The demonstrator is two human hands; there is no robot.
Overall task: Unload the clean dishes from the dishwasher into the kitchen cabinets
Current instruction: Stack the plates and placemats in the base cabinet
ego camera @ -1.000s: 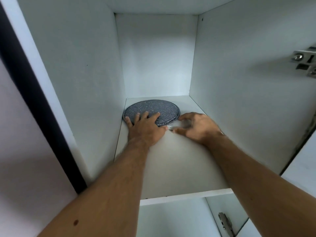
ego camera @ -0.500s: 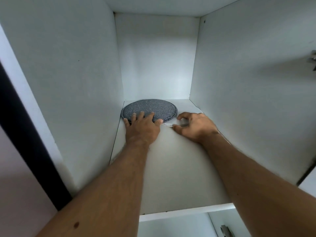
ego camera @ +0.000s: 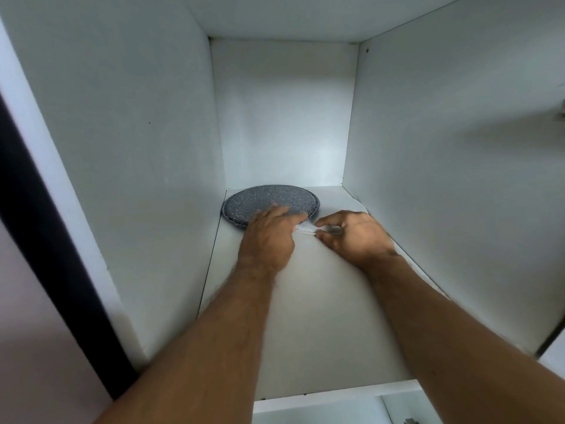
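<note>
Resting flat at the cabinet shelf's (ego camera: 321,316) back-left: speckled plate (ego camera: 269,200), put away. Left hand (ego camera: 269,237) is touching its rim, fingers extended; right hand (ego camera: 351,237) is pinching something white, unidentifiable. Remaining dishes unseen.

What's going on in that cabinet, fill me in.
A person is reaching both arms into an open white cabinet. A dark speckled plate lies flat at the back left of the shelf, and the left hand rests on its near edge. The right hand pinches something small and pale beside the plate; what it is cannot be told.
</note>
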